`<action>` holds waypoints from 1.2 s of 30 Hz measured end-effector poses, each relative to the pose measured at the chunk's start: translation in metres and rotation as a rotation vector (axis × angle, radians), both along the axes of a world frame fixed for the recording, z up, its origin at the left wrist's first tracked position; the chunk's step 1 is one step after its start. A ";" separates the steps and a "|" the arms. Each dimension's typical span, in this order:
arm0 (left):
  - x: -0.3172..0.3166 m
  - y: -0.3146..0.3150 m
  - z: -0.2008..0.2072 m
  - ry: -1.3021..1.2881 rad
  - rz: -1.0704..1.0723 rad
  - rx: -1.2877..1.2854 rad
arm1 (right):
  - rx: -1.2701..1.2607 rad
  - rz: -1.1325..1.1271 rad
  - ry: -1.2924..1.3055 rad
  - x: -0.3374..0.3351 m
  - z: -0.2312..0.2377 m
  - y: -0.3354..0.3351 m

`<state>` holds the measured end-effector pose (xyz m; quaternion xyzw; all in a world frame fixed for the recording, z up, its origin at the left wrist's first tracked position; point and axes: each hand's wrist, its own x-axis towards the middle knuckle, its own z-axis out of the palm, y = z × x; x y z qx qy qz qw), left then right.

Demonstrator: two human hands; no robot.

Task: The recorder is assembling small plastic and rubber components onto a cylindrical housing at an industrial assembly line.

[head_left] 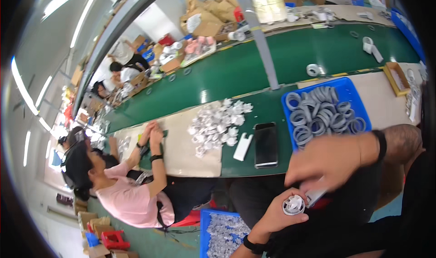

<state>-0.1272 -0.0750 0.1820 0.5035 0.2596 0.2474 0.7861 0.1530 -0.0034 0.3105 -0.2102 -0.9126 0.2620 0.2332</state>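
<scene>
Green tabletop [272,104] lay beneath the blue tray [350,92] of grey rings [320,115]. Nearer you than that tray, your left hand [278,210] grasped a round white part [294,205]; your blurred right hand [327,160] was at a pale piece [315,195] beside it, its grip impossible to tell. Left of the tray lay a phone [266,144].

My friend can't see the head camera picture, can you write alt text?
A person's left hand holds a round white part with vanes; the right hand is close by. Beyond, a workbench holds a blue tray of grey rings, a phone and small white pieces.
</scene>
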 end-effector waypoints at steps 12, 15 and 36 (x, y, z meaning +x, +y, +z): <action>0.047 0.015 0.073 -0.055 -0.494 0.267 | 0.624 0.111 -0.394 0.001 0.040 -0.077; 0.047 0.006 0.077 -0.028 -0.522 0.181 | 0.554 0.190 -0.419 -0.003 0.039 -0.086; 0.029 -0.004 0.064 0.395 0.005 0.732 | 0.515 0.108 -0.244 -0.024 -0.002 -0.061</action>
